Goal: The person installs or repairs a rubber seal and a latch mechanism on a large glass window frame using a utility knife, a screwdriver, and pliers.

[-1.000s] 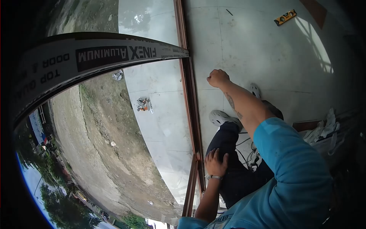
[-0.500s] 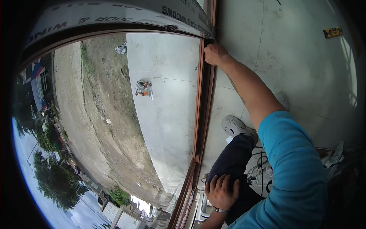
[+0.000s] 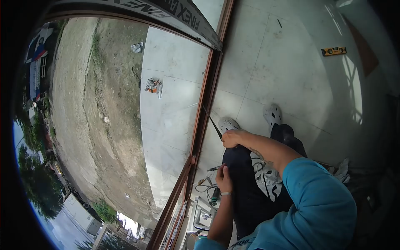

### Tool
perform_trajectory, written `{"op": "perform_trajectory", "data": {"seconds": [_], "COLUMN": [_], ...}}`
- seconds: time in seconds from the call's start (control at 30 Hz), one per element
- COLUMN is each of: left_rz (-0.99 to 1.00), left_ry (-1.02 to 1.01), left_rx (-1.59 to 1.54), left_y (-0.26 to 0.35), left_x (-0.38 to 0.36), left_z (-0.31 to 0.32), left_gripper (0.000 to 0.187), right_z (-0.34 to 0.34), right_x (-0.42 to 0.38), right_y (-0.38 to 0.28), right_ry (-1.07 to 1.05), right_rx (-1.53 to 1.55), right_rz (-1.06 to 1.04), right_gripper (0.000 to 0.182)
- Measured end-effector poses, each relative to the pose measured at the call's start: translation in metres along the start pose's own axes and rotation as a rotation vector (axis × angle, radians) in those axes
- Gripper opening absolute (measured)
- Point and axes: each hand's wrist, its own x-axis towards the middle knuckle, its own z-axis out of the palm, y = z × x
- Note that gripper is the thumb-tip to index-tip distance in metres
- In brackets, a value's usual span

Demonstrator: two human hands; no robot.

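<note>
My right hand (image 3: 231,138) is closed on one end of a thin dark strip (image 3: 213,121), which slants up and left to the brown window frame (image 3: 203,98). Below it, my left hand (image 3: 224,179) is beside my left thigh, its fingers drawn together; what they hold, if anything, is too small to make out. The glass pane (image 3: 175,112) stands to the left of both hands.
A yellow level (image 3: 333,51) and a small dark stick (image 3: 279,23) lie on the pale floor (image 3: 266,71). A green-and-black tool (image 3: 215,195) and cables are by my left forearm. A printed, wrapped frame bar (image 3: 187,18) crosses the top. Orange-and-grey items (image 3: 153,86) lie beyond the glass.
My right hand has come down from the upper frame toward my knee, with the dark strip now visible. My left hand has left my thigh and its spread fingers have drawn together. The view has shifted.
</note>
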Motion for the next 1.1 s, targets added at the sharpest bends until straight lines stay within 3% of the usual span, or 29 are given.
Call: {"op": "perform_trajectory", "data": {"seconds": [0.1, 0.2, 0.37, 0.43, 0.47, 0.5, 0.57, 0.6, 0.67, 0.73, 0.77, 0.83, 0.87, 0.93, 0.97, 1.03, 1.07, 1.1], "left_rz": [-0.469, -0.734, -0.814, -0.874, -0.925, -0.919, -0.708, -0.664, -0.669, -0.705, -0.7, -0.383, -0.365, -0.107, -0.085, 0.315, 0.33, 0.364], "left_ry": [0.134, 0.067, 0.013, 0.079, 0.134, 0.146, 0.194, 0.287, 0.263, 0.203, 0.21, 0.273, 0.298, 0.291, 0.296, 0.046, -0.029, -0.051], "left_rx": [-0.383, -0.553, -0.795, -0.906, -0.811, -0.844, -0.675, -0.742, -0.86, -0.916, -0.953, -0.438, -0.466, -0.09, -0.104, 0.074, 0.122, -0.049], "left_y": [-0.009, -0.031, -0.04, -0.037, -0.034, -0.048, -0.09, -0.093, -0.1, -0.112, -0.115, -0.106, -0.1, -0.077, -0.052, 0.004, 0.018, 0.053], "left_x": [0.003, -0.008, -0.057, -0.086, -0.106, -0.123, -0.164, -0.187, -0.23, -0.282, -0.31, -0.361, -0.379, -0.416, -0.43, -0.45, -0.451, -0.465], "left_z": [-0.01, -0.017, -0.016, -0.022, -0.026, -0.03, -0.036, -0.037, -0.055, -0.064, -0.062, -0.067, -0.074, -0.086, -0.096, -0.115, -0.119, -0.133], "left_gripper": [0.05, 0.068, 0.062, 0.052, 0.038, 0.038, 0.032, 0.022, 0.019, 0.019, 0.019, 0.021, 0.021, 0.02, 0.02, 0.019, 0.018, 0.017], "right_z": [0.048, 0.074, 0.102, 0.133, 0.144, 0.153, 0.172, 0.18, 0.194, 0.202, 0.212, 0.226, 0.222, 0.205, 0.193, 0.171, 0.17, 0.168], "right_x": [-0.048, -0.105, -0.213, -0.24, -0.251, -0.262, -0.282, -0.294, -0.318, -0.348, -0.36, -0.372, -0.371, -0.374, -0.378, -0.4, -0.406, -0.409], "right_y": [-0.036, -0.067, -0.12, -0.138, -0.146, -0.156, -0.174, -0.185, -0.208, -0.239, -0.242, -0.241, -0.242, -0.26, -0.269, -0.313, -0.318, -0.32], "right_ry": [-0.114, -0.213, -0.4, -0.483, -0.503, -0.548, -0.606, -0.6, -0.606, -0.84, -0.854, -0.65, -0.462, -0.119, 0.046, -0.126, -0.082, -0.287], "right_rx": [-0.053, -0.092, -0.062, -0.09, -0.119, -0.118, -0.137, -0.117, -0.124, -0.082, -0.116, -0.398, -0.4, -0.307, -0.213, -0.071, -0.072, 0.159], "right_rz": [-0.091, -0.204, -0.246, -0.278, -0.282, -0.28, -0.281, -0.313, -0.336, -0.128, -0.118, -0.418, -0.393, -0.37, -0.364, -0.297, -0.284, -0.287], "right_gripper": [0.036, 0.033, 0.031, 0.03, 0.03, 0.03, 0.03, 0.028, 0.028, 0.03, 0.03, 0.03, 0.031, 0.033, 0.037, 0.043, 0.043, 0.045]}}
